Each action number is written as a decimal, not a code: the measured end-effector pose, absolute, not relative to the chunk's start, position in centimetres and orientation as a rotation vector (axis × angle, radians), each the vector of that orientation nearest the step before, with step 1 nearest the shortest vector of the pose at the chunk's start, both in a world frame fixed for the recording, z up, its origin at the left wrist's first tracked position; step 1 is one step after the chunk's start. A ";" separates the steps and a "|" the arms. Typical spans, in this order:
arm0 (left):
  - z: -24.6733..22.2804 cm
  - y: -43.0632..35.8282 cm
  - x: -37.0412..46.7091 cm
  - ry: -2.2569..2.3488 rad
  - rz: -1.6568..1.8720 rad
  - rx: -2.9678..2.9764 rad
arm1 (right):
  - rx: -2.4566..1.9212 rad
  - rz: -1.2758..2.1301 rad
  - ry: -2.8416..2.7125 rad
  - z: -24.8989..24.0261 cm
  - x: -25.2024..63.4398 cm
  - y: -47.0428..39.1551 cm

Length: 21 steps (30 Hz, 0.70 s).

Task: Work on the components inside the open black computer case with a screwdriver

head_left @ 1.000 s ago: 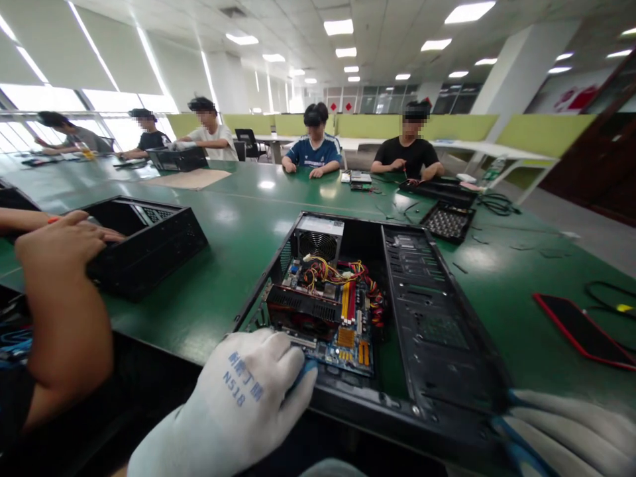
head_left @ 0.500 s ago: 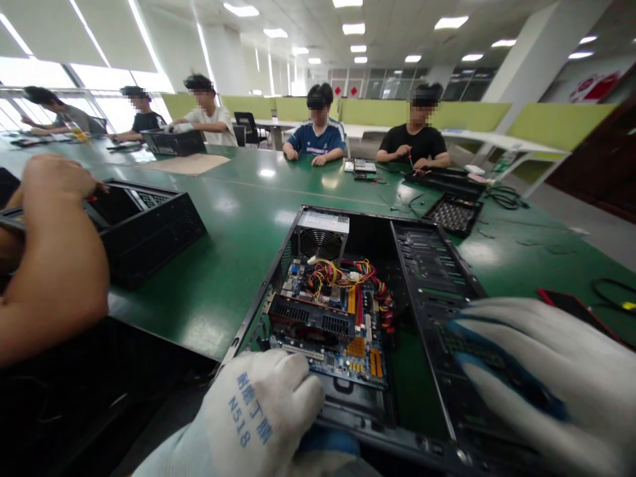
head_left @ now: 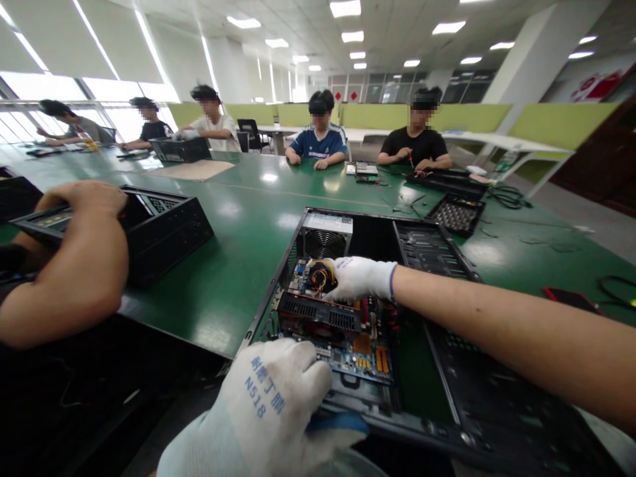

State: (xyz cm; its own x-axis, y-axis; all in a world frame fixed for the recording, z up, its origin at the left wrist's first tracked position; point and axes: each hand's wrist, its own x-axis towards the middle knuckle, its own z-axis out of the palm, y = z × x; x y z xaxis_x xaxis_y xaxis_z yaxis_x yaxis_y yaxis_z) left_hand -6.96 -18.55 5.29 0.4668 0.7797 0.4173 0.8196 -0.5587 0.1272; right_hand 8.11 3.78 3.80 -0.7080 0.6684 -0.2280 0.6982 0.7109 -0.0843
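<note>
An open black computer case (head_left: 450, 387) lies on its side in front of me. Inside it a motherboard (head_left: 370, 364) carries a graphics card (head_left: 318, 315), and a power supply (head_left: 325, 238) sits at the far left corner. My left hand (head_left: 281, 391), in a white glove with blue print, is closed around the case's near edge. Reaching across from the right, my gloved right hand (head_left: 360, 277) is at the power cables (head_left: 322, 273) beyond the graphics card, its fingers curled around them. Its fingertips are partly hidden among the wires.
Another person's arm (head_left: 94, 252) is close on my left, over a second black case (head_left: 169, 232). Several people sit across the green table (head_left: 238, 225). A metal-studded black tray (head_left: 457, 213) and loose cables (head_left: 509, 197) lie at the far right.
My right hand has moved left and away from me, from the case's right side to the cables inside. My left hand stays on the near edge. The neighbouring person's arm looks lower.
</note>
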 end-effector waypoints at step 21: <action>5.3 -18.7 -7.1 -1.496 -0.746 -2.644 | 1.355 0.087 2.665 6.8 11.5 6.2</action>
State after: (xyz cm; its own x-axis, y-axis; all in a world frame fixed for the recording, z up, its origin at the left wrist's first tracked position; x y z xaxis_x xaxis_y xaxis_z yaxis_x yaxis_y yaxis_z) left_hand -7.14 -18.72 5.30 0.4287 0.8054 0.4094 0.8115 -0.5424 0.2174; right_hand 11.53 6.16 6.76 -0.5804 0.8072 -0.1075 0.7985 0.5901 0.1192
